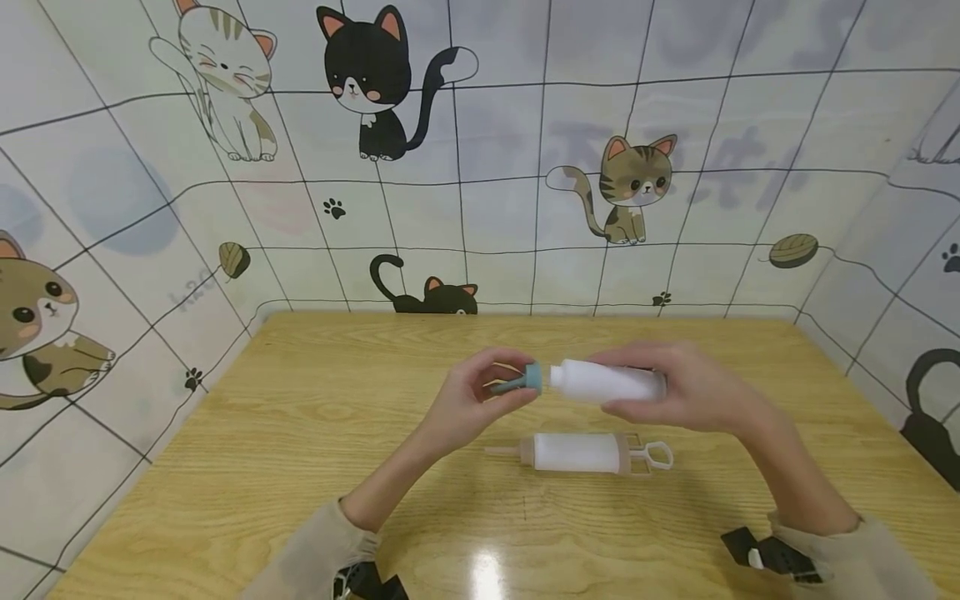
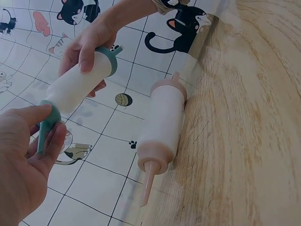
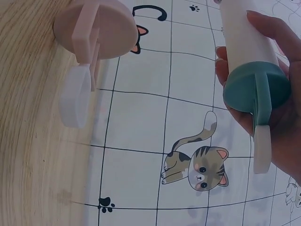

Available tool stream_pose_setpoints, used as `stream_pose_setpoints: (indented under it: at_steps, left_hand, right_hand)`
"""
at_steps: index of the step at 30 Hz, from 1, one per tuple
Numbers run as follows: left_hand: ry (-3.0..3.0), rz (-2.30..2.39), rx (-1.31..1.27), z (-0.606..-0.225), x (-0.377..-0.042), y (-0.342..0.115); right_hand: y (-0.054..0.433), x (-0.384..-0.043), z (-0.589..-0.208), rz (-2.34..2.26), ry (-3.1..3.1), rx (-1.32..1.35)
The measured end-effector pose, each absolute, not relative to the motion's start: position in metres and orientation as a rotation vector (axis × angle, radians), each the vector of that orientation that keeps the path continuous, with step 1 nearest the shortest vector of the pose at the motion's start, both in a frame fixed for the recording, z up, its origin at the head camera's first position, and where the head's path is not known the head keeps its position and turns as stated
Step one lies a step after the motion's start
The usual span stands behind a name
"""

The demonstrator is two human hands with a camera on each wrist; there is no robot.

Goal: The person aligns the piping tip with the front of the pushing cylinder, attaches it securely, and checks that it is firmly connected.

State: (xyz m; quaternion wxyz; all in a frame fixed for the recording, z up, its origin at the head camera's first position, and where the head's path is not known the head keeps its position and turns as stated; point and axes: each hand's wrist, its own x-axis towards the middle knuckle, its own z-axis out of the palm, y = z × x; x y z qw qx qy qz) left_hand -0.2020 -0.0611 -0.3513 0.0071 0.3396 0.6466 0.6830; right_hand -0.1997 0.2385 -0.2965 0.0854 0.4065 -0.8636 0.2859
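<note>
- Left hand [image 1: 463, 406], half closed, is pinching the green cap [image 1: 533, 379].
- Right hand [image 1: 693, 390], curled, is gripping the white bottle [image 1: 600, 381].
- Pink-ended bottle [image 1: 576, 452] is lying nearby.

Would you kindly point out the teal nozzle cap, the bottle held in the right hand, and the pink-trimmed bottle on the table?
Teal nozzle cap [image 1: 533, 378], head view: its round collar.
Held bottle [image 1: 609, 382], head view: middle of its white body.
Pink-trimmed bottle [image 2: 163, 114], left wrist view: white body between the pink ends.
</note>
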Motion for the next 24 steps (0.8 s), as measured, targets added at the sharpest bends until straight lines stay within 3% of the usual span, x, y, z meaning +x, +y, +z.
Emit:
stream_pose_setpoints:
  at_steps: [24]
  left_hand:
    - [2.038,2.092,1.13,-0.3522,-0.1981,-0.0542]
  right_hand:
    - [0.229,-0.199,-0.3009,0.869,-2.587,1.275]
